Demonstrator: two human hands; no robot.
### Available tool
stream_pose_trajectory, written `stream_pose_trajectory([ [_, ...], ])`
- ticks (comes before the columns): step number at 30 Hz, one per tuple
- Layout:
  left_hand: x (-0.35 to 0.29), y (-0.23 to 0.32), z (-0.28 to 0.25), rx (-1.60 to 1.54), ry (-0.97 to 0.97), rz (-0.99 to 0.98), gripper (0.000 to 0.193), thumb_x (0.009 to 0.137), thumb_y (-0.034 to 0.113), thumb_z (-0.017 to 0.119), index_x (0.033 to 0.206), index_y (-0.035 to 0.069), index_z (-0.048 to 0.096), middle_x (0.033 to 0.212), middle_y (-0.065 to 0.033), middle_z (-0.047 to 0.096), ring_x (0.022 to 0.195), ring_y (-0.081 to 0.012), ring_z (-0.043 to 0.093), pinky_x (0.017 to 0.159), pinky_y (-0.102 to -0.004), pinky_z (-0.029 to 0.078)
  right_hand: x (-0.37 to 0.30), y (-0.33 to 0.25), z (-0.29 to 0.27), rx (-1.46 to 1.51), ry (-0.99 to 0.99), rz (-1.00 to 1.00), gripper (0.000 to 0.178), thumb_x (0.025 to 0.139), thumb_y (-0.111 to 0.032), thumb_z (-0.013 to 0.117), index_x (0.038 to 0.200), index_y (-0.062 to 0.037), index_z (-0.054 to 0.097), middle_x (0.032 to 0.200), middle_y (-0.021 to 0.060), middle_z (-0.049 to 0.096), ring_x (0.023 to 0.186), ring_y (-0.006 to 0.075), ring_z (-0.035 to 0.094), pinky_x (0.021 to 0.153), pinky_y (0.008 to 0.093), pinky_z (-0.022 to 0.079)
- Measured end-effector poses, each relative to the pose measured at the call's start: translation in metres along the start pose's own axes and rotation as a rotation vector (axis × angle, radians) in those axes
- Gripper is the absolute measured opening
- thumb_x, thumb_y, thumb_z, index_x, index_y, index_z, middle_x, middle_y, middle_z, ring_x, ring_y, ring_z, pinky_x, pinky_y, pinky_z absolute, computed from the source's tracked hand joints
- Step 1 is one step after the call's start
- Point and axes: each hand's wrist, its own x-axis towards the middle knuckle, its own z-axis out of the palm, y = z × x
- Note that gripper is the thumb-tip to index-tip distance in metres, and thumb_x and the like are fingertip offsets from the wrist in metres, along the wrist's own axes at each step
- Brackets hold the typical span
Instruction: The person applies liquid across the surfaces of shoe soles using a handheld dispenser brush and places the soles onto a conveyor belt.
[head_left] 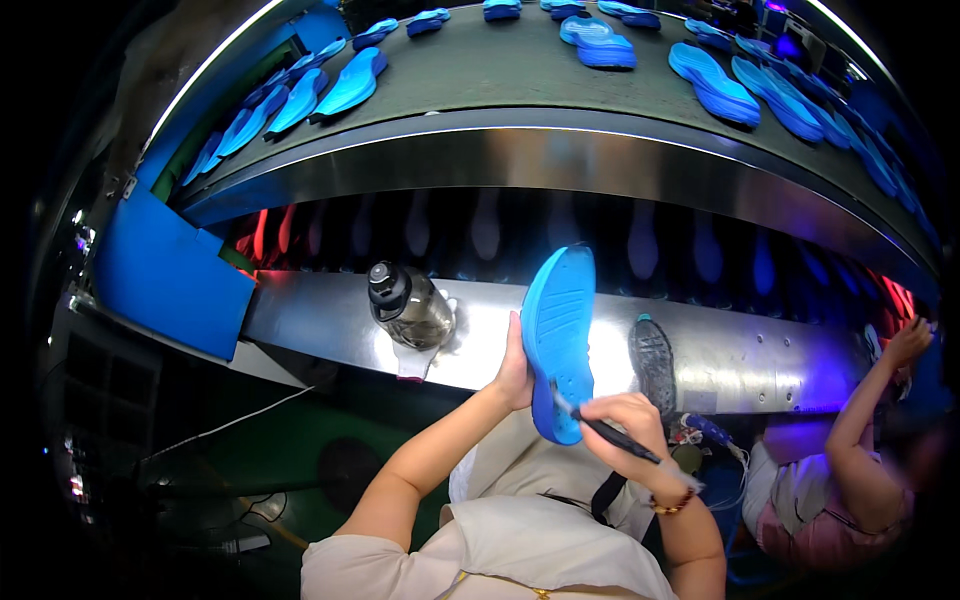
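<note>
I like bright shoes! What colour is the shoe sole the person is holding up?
The shoe sole is bright blue, darker blue at its lower edge; the head view shows it.

You work in dim light: glare streaks the steel ledge [700, 350] just beyond your hands, red and violet glows flank it, straight edges bow toward black corners, and the far rim blurs

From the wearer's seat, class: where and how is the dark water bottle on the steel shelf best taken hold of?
Grip the water bottle around its clear body just below the black cap, coming from the near left side. It stands upright with open shelf there, while the blue sole and left hand crowd its right.
</note>
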Motion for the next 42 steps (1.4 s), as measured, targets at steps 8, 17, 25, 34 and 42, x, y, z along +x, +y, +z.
stream_pose_trajectory([
  [8, -0.022, -0.002, 0.049, -0.219, -0.224, -0.158, 0.089, 0.078, 0.072, 0.001, 0.132, 0.008, 0.031, 0.117, -0.0182, 0.049, 0.105, -0.0302, 0.051, 0.091, -0.0427, 0.041, 0.041, -0.014, -0.04, 0.511, 0.242, 0.194, 0.016, 0.075, 0.002, 0.062, 0.091, 0.0032, 0.063, 0.085, 0.0099, 0.064, 0.074, 0.0106, 0.059, 0.065, 0.021, 0.048],
  [17, -0.025, 0.006, 0.059, -0.088, -0.153, -0.102, 0.087, 0.079, 0.07, 0.003, 0.13, 0.007, 0.035, 0.121, -0.0152, 0.047, 0.103, -0.0283, 0.052, 0.087, -0.0419, 0.045, 0.041, -0.031, -0.049, 0.594, 0.2, 0.267, 0.016, 0.069, 0.001, 0.067, 0.085, 0.003, 0.064, 0.088, 0.0156, 0.065, 0.078, 0.0199, 0.063, 0.074, 0.0297, 0.05],
  [25, -0.017, 0.022, 0.065, -0.025, -0.136, 0.258, 0.098, 0.069, 0.082, 0.01, 0.12, 0.004, 0.041, 0.098, -0.0195, 0.057, 0.086, -0.0311, 0.059, 0.077, -0.044, 0.048, 0.034, -0.018, -0.047, 0.287, 0.114, -0.07, 0.019, 0.067, 0.0, 0.068, 0.086, -0.0007, 0.066, 0.085, 0.0122, 0.066, 0.078, 0.0216, 0.063, 0.074, 0.0291, 0.048],
  [34, -0.014, 0.04, 0.07, -0.226, -0.091, 0.376, 0.104, 0.065, 0.085, 0.011, 0.119, 0.002, 0.042, 0.097, -0.0217, 0.057, 0.086, -0.032, 0.059, 0.075, -0.0445, 0.049, 0.023, -0.017, -0.048, 0.284, 0.139, -0.09, 0.018, 0.064, 0.003, 0.068, 0.081, 0.0011, 0.064, 0.083, 0.0146, 0.065, 0.082, 0.0246, 0.063, 0.074, 0.0317, 0.049],
  [42, -0.019, 0.055, 0.071, -0.188, -0.058, 0.423, 0.104, 0.066, 0.085, 0.012, 0.12, 0.001, 0.041, 0.099, -0.0226, 0.056, 0.087, -0.0332, 0.058, 0.077, -0.045, 0.048, 0.0, -0.015, -0.045, 0.487, 0.062, -0.059, 0.019, 0.064, 0.006, 0.066, 0.082, 0.0022, 0.064, 0.085, 0.0162, 0.064, 0.083, 0.0249, 0.062, 0.076, 0.0325, 0.049],
])
